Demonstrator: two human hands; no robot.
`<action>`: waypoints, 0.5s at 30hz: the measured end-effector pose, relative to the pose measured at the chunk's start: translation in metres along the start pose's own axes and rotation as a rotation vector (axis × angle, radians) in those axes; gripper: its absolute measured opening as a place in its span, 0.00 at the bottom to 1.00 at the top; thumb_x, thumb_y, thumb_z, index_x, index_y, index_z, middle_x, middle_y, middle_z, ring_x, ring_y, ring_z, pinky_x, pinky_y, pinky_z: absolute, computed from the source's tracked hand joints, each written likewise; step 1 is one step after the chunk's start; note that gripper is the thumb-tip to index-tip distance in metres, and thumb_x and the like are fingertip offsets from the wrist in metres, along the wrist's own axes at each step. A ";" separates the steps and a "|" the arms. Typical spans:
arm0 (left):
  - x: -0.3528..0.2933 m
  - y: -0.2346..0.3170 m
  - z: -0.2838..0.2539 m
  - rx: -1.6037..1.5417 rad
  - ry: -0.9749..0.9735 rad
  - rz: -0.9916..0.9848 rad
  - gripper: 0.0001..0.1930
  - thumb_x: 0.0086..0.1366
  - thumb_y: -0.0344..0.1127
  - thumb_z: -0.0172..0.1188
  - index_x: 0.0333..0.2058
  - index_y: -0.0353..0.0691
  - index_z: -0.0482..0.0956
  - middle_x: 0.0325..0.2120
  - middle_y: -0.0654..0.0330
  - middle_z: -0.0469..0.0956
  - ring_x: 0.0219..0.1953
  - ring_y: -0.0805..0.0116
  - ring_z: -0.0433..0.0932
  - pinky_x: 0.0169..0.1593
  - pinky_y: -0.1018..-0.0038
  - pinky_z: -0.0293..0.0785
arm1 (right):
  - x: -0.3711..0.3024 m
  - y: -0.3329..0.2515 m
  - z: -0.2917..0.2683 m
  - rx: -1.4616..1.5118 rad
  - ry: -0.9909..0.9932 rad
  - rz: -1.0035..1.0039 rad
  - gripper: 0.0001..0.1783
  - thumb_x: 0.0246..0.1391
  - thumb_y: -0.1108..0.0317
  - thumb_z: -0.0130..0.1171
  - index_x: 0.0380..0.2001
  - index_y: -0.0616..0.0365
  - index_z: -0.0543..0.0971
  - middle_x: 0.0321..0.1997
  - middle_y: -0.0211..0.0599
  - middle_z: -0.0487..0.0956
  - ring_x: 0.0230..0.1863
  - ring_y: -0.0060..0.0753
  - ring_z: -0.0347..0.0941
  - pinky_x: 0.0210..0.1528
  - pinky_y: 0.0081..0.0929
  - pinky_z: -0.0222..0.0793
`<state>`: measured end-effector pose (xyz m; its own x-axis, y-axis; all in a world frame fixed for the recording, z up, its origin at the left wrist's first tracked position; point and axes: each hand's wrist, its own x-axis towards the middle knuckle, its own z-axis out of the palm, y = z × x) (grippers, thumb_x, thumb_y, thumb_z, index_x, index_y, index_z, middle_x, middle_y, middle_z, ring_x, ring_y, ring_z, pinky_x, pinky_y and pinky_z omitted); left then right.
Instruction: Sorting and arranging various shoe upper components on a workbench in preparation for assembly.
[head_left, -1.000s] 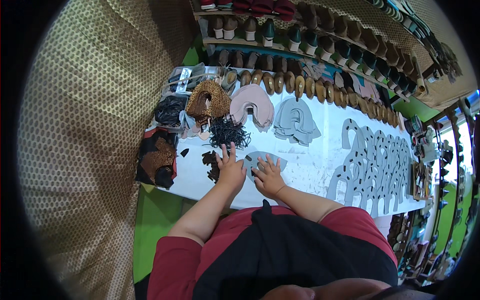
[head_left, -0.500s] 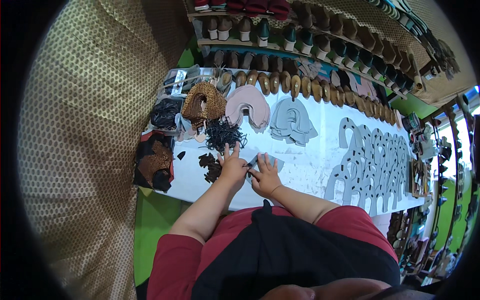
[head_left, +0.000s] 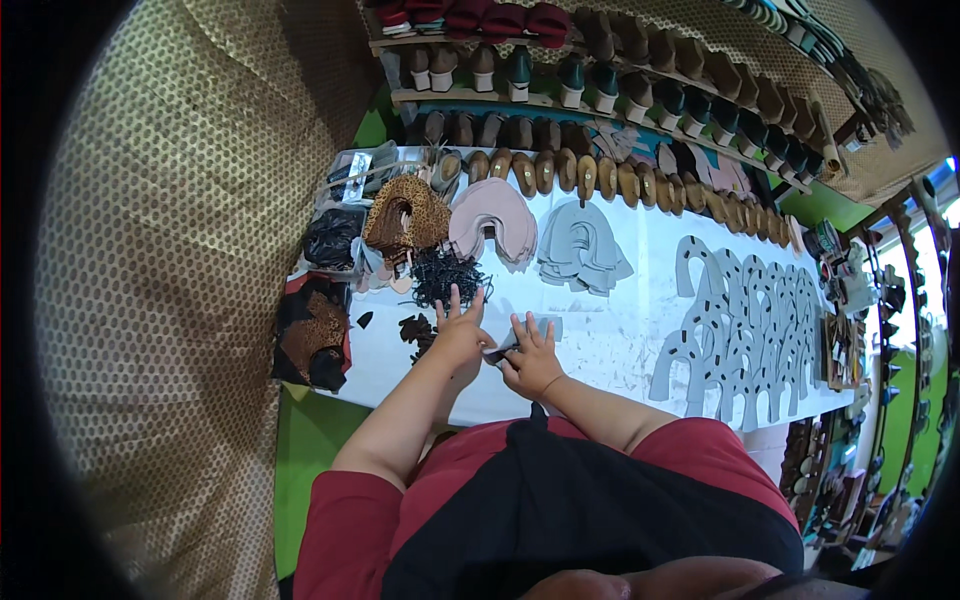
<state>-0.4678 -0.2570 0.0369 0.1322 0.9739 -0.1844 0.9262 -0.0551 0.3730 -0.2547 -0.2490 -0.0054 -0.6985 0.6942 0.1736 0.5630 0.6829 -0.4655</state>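
Observation:
Both of my hands work at the near side of the white-covered table, on a grey cut piece [head_left: 552,327] like a shoe upper. At its left end, my left hand [head_left: 458,338] pinches a raised, folded edge between thumb and finger, the other fingers spread. My right hand [head_left: 532,360] grips the piece low down with its thumb near a small dark bit, its upper fingers stretched out. Much of the piece is hidden beneath the right hand. Small dark brown scraps [head_left: 418,336] lie beside my left wrist. Past my left fingertips sits a tangled heap of black strips [head_left: 445,276].
Stacked curved pieces lie beyond: leopard-print [head_left: 405,215], pink [head_left: 495,222] and grey [head_left: 583,248]. Grey arch-shaped pieces with dark tabs [head_left: 735,320] cover the right side. Wooden shoe lasts [head_left: 587,178] line the back below shelves of shoes. Black bags [head_left: 332,232] stand left.
The left end of the grey piece now shows lifted and folded between my hands. My left hand has shifted slightly left; the view has moved a little.

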 end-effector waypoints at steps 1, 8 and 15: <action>0.002 0.001 0.001 0.002 0.000 0.005 0.09 0.49 0.42 0.71 0.32 0.62 0.90 0.74 0.54 0.46 0.74 0.32 0.30 0.68 0.32 0.27 | 0.000 0.000 0.000 -0.004 0.023 -0.015 0.15 0.49 0.56 0.58 0.34 0.49 0.87 0.75 0.54 0.55 0.76 0.67 0.42 0.67 0.81 0.32; 0.008 0.012 0.003 0.106 0.007 0.004 0.10 0.47 0.42 0.72 0.31 0.64 0.90 0.74 0.56 0.45 0.74 0.34 0.32 0.69 0.35 0.31 | -0.002 0.002 0.000 -0.035 0.025 -0.028 0.16 0.53 0.53 0.59 0.38 0.47 0.87 0.76 0.47 0.55 0.76 0.64 0.41 0.67 0.81 0.33; 0.017 0.021 0.002 0.122 -0.047 -0.095 0.09 0.46 0.42 0.71 0.30 0.60 0.90 0.73 0.54 0.49 0.74 0.35 0.35 0.69 0.34 0.33 | -0.006 0.005 0.001 -0.010 0.053 -0.058 0.13 0.52 0.53 0.60 0.35 0.46 0.87 0.75 0.45 0.56 0.76 0.62 0.43 0.67 0.81 0.31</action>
<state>-0.4455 -0.2422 0.0401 0.0560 0.9647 -0.2573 0.9710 0.0074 0.2392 -0.2488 -0.2501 -0.0096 -0.7056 0.6645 0.2460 0.5270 0.7242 -0.4447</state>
